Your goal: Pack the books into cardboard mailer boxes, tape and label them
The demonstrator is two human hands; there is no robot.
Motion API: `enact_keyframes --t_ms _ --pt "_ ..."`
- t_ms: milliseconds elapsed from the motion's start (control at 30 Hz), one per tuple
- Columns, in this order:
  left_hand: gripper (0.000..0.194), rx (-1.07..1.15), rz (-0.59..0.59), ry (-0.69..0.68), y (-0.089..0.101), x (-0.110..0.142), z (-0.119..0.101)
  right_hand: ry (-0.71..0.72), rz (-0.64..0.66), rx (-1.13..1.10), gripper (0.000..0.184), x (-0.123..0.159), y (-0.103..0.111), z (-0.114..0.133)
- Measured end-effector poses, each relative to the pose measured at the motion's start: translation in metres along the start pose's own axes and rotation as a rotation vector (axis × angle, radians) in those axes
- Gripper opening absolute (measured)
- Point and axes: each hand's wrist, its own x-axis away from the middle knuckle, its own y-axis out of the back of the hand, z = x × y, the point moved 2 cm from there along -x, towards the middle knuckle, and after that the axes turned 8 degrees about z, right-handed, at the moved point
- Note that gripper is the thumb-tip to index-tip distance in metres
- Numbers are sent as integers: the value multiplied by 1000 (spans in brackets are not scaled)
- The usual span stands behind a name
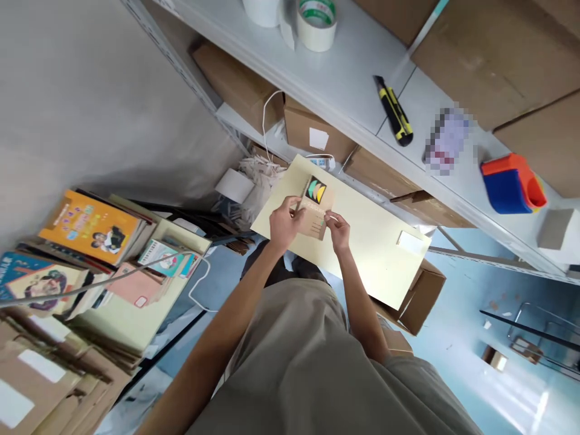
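A thin tan book (312, 220) with a dark panel of green and yellow shapes on its cover is held above a pale yellow tabletop (362, 241). My left hand (285, 223) pinches its left edge between thumb and fingers. At the right edge, my right hand (338, 231) grips it with the thumb and fingertips. The small print on the cover is too small to read. Toward the table's right end lies a white slip (410, 242).
Book stacks (95, 226) stand at left. Above the table, a shelf (348, 78) holds a tape roll (317, 27), a box cutter (393, 112) and a blue-and-orange holder (512, 184). Cardboard boxes (312, 130) line the lower shelf. An open carton (421, 296) sits below the table's right end.
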Motion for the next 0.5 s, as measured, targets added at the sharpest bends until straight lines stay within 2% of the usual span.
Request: enact_keyframes --t_ms 100,200,300,400,500 --pt "18 52 -10 102 -13 -44 48 31 -40 116 51 -32 -15 -14" --pt "37 62 28 93 -31 -80 82 31 -81 264 43 -63 -37 -25" --pt "51 97 156 44 -41 -104 113 -38 -126 455 40 -83 -56 -37" --pt "48 150 249 78 -35 -109 152 -142 -191 674 43 -85 -66 -45" --pt "47 211 209 176 -13 -94 201 -76 -301 923 44 -75 -74 -42"
